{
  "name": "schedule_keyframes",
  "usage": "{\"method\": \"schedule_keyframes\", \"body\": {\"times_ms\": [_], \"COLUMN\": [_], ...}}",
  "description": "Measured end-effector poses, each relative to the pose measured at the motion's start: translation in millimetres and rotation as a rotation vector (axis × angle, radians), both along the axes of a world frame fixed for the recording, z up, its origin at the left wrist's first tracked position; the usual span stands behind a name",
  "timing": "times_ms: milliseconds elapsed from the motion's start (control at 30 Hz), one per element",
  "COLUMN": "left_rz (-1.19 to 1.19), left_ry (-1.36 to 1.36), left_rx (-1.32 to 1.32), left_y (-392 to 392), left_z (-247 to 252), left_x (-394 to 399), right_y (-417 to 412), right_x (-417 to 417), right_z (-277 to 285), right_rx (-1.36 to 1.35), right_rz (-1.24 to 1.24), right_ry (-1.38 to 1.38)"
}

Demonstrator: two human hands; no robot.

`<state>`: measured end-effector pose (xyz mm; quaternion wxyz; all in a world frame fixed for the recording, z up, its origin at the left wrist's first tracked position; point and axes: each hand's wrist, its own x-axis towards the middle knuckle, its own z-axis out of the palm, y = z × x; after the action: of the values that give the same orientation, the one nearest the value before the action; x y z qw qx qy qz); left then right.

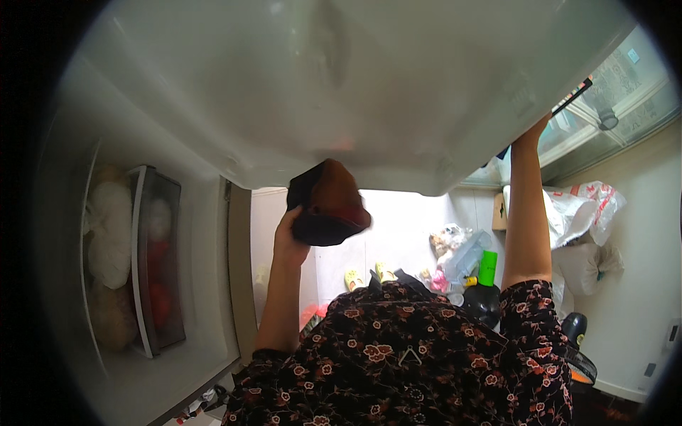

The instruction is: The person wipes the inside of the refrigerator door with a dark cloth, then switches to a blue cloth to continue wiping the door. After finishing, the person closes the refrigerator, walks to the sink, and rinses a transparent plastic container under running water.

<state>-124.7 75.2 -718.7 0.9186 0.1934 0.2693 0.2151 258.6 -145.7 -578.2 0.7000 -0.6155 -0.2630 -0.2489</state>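
Note:
My left hand (294,238) holds a folded dark cloth (338,199), black with a reddish-brown face, just below the lower edge of a large white plastic panel (341,106). The panel looks like the inner side of a refrigerator door and fills the upper view. My right arm is raised at the right, and my right hand (537,130) is at the panel's right edge. Its fingers are hidden, so its grip cannot be made out. To the left, the refrigerator compartment holds white plastic bags (111,234) beside a clear drawer (165,261) with red and pale contents.
On the pale floor lie clear plastic bags (466,255), with a bright green cylinder (487,268) and a black rounded object (482,303) nearby. White sacks (586,266) stand along the right wall. A fan (581,367) is at lower right. Yellow clogs (352,279) show below.

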Motion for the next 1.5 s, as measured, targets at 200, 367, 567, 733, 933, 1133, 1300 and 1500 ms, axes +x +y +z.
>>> {"method": "schedule_keyframes", "body": {"times_ms": [200, 367, 567, 733, 933, 1133, 1300, 1500], "left_rz": [-0.160, -0.490, -0.424, 0.022, 0.308, 0.707, 1.073, 1.262], "left_ry": [-0.191, 0.853, 0.982, 0.559, 0.036, 0.091, 0.617, 0.433], "left_rx": [0.496, 1.402, 1.251, 0.433, 0.609, 1.171, 2.293, 2.458], "left_y": [-10, -2, 13, 3, 0, 8, 64, 85], "left_z": [-36, -47, -135, -8, 125, 128, 67, 136], "left_x": [-65, -40, -60, -48, -26, 52, 109, 109], "right_y": [-11, -13, -9, -7, -13, -7, -6, 2], "right_x": [13, 21, 18, 4, 1, -7, 2, -14], "right_z": [-11, -4, -6, -8, -8, -4, -5, 1], "right_rx": [-0.003, -0.620, -0.594, -0.041, -0.001, 0.010, -0.186, 0.033], "right_rz": [-0.003, -0.390, -0.421, 0.024, 0.086, 0.050, -0.179, -0.063], "right_ry": [0.059, -0.645, -0.570, 0.044, 0.057, 0.011, -0.198, 0.038]}}
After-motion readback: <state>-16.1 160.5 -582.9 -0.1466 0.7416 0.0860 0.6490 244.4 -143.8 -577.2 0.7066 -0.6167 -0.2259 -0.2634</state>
